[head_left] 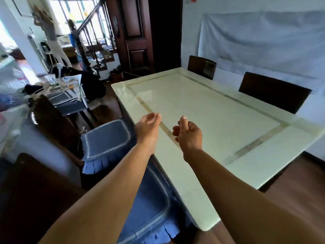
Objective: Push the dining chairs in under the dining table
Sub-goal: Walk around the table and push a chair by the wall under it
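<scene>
Two dining chairs on my side stand out from the dining table (202, 110). The nearer chair (149, 199), at about seven o'clock from my hands, shows most of its blue seat cushion, with only the inner edge tucked beneath the tabletop. The farther chair (105, 136), at about nine o'clock, looks turned at an angle, its dark backrest (52, 124) well clear of the table edge. Across the table, at one and two o'clock, two more chair backs (274, 91) sit close against the far edge and look finished to me.

My left hand (146, 128) hovers over the table's near edge, fingers loosely curled and half open, holding nothing. My right hand (189, 135) hangs just beside it above the tabletop, fingers bent inward, thumb up, also gripping nothing. Neither touches a chair or the table.

What worries me: both backrests lie behind and to the left of my hands, so I must reach back for them. If I shove the angled chair without squaring it first, I expect a leg to catch the table's base, which I cannot see from here. The fringed cushions look loose, and pushing on one could slide it off. The cluttered side table (58, 88) at ten o'clock stands near the farther chair, so a swinging backrest might knock it.
</scene>
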A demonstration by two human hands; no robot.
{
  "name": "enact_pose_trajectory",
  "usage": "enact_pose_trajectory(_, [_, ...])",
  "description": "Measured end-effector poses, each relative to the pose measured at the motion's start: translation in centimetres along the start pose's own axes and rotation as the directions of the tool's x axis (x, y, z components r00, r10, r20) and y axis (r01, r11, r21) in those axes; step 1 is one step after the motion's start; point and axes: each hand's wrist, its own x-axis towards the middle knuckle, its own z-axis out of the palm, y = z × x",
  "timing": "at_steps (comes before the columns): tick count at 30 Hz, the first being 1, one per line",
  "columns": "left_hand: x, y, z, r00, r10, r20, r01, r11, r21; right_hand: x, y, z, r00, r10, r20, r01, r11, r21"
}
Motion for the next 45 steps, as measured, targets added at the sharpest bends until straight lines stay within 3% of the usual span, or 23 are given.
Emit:
enact_pose_trajectory(8, [-5.8,4.0,19.4,0.987,0.135,0.092,-0.127,0.988,-0.088,6.6,-6.1,-17.4,0.984,-0.139,-0.108,0.144,0.988,0.046])
enact_pose_trajectory(20, [-13.6,10.0,44.5,0.913,0.240,0.330,-0.130,0.937,-0.323,14.8,-15.7,-40.0,0.903,-0.285,-0.321,0.322,0.944,0.067])
enact_pose_trajectory(33, [-10.2,13.1,64.6,0.835,0.303,0.459,-0.056,0.877,-0.478,29.2,-20.7,-53.4,0.815,-0.358,-0.455,0.405,0.914,0.007])
enact_pose_trajectory(45, [-2.0,13.8,80.8,0.822,0.296,0.487,-0.039,0.882,-0.471,45.2,-23.9,-60.4,0.805,-0.361,-0.472,0.416,0.909,0.014])
